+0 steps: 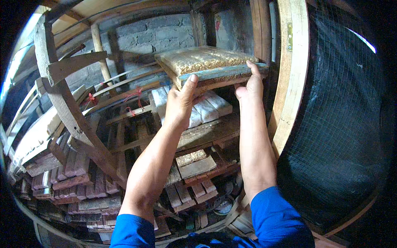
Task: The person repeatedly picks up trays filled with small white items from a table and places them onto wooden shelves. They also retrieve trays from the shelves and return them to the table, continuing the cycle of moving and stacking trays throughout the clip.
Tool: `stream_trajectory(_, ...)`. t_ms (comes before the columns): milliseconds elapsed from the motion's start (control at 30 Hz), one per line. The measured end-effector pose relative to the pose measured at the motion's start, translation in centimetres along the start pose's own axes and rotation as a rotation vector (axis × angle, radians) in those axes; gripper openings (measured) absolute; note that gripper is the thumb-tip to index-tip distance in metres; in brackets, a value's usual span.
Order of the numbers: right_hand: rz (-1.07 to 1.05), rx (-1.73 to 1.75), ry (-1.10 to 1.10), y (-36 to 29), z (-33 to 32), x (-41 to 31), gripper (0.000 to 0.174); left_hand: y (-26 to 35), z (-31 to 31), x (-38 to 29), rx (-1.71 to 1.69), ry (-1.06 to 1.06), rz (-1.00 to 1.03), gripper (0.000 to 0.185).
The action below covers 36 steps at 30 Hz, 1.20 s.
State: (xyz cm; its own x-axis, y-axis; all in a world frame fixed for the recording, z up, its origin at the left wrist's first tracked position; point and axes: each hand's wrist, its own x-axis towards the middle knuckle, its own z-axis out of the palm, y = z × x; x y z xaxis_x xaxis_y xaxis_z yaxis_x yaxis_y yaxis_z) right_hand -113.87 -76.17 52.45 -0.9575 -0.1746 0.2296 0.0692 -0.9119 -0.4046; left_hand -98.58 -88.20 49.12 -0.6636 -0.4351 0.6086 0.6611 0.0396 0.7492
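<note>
A wooden tray with a worn blue front edge (223, 72) is held up at upper centre. On it lie long slabs (207, 59) side by side, with a pale, lumpy, bean-like front face. My left hand (183, 99) grips the tray's left front corner, thumb on top. Near its right front corner my right hand (252, 82) grips the same edge, fingers partly hidden beneath. Just below the tray, whitish wrapped blocks (204, 108) rest on a wooden shelf (207, 133).
Lower down, a lumpy block (190, 157) lies on a board. Stacked boards with wrapped bars (74, 164) fill the left. A slanted timber post (68, 108) stands there. To the right are a pale wooden door frame (291, 77) and wire mesh over dark sheeting (341, 108). Behind is a block wall (155, 31).
</note>
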Motion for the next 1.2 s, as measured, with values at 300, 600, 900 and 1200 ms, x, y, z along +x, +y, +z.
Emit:
stream_trajectory(300,-0.016,0.013,0.006,0.3,0.4,0.8,0.057,0.0,0.9,0.0,-0.039,0.053,-0.070,0.062)
stream_trajectory(600,-0.019,-0.009,-0.012,0.0,-0.1,1.3,0.060,-0.6,1.3,0.3,-0.023,0.050,-0.025,0.061)
stream_trajectory(900,-0.032,-0.055,-0.083,0.4,-0.4,1.8,0.063,-0.8,1.1,0.5,-0.002,0.006,-0.042,0.067)
stream_trajectory(1200,-0.009,-0.006,-0.111,0.3,-1.9,2.9,0.046,-2.3,1.7,-2.1,0.259,0.097,-0.112,0.075)
